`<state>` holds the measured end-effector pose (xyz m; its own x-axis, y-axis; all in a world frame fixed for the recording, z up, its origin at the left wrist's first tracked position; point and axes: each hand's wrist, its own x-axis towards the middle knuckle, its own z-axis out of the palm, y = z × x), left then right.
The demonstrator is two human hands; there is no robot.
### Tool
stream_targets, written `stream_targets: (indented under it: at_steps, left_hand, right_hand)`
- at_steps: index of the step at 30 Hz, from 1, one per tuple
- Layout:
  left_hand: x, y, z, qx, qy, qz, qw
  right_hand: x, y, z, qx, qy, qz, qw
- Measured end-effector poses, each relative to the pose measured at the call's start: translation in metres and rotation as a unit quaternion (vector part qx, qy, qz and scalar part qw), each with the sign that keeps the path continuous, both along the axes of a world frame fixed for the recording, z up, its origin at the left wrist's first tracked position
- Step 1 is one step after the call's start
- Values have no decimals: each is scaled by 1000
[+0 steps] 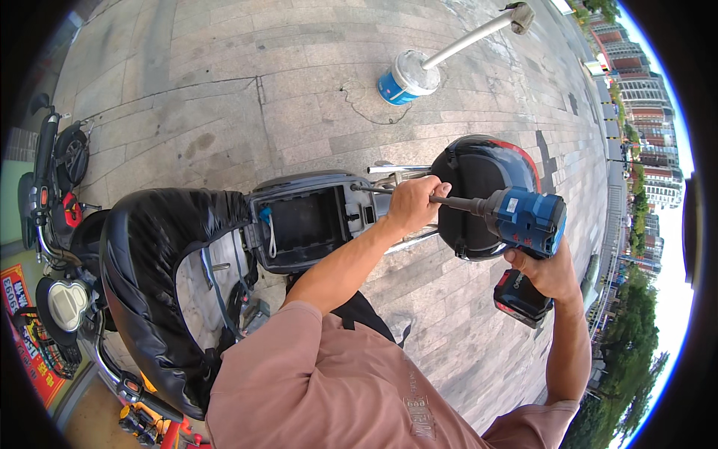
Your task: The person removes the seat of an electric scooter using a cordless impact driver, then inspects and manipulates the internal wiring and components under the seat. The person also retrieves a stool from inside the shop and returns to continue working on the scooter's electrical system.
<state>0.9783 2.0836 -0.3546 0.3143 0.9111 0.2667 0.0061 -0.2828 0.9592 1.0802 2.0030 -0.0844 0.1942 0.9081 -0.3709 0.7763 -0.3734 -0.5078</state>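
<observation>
My right hand (pixel 551 271) is closed round the handle of a blue cordless impact driver (pixel 528 218), its black battery (pixel 523 297) below. The tool lies nearly level, its nose toward the left. My left hand (pixel 413 203) is wrapped round a long thin metal rod (pixel 446 201) that runs out from the tool's nose. Past my left fingers the rod reaches the rear rim of an open storage compartment (pixel 303 224) on an electric scooter. What its tip touches is too small to make out. Inside the compartment is a white cable (pixel 271 238) with a blue end.
A black top box (pixel 479 168) with red trim sits behind the compartment, under the driver. At the left is the scooter's black padded cover (pixel 142 284). A white-and-blue bucket (pixel 407 77) holding a white pole (pixel 467 41) stands on the paving. Another scooter (pixel 56 179) is parked at far left.
</observation>
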Motion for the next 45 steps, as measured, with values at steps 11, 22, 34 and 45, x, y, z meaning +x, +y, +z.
stream_targets:
  at_steps: [11, 22, 34, 45]
  left_hand:
    - [-28, 26, 3, -52, -28, 86, 995]
    - [-12, 20, 0, -73, -24, 78, 994]
    - [-9, 23, -1, -56, -20, 70, 996]
    - [-12, 15, -1, -53, -18, 50, 997]
  right_hand:
    - [-38, 79, 21, -72, -4, 103, 992]
    - [-23, 57, 12, -82, 42, 37, 995]
    - [-26, 62, 15, -114, -28, -36, 992]
    - [-15, 47, 18, -108, 27, -22, 994]
